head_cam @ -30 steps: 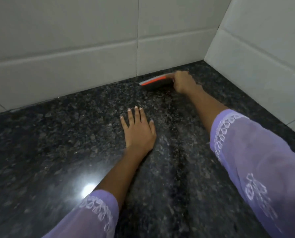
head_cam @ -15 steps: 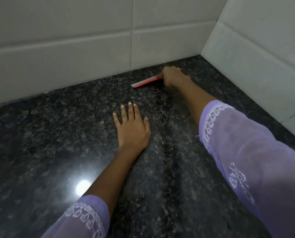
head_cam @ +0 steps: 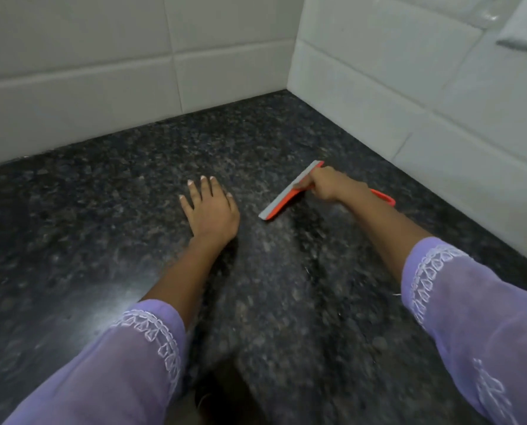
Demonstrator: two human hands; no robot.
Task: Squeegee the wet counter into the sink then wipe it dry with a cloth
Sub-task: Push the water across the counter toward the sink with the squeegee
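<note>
Right hand (head_cam: 328,182) has its grip wrapped tight round the squeegee (head_cam: 290,193) approx mid-blade, fingers folded over the top w/ the grey rubber edge down on the dark speckled worktop (head_cam: 72,240) and the orange handle end poking out behind the wrist toward the tiled wall (head_cam: 409,96) on the right. Left hand (head_cam: 208,210) lies flat, palm down, fingers spread, holding nothing, just beside the blade's near tip but not touching it. No brand or writing readable on the squeegee; lilac sleeves (head_cam: 471,317) w/ white embroidered cuffs on both arms.
</note>
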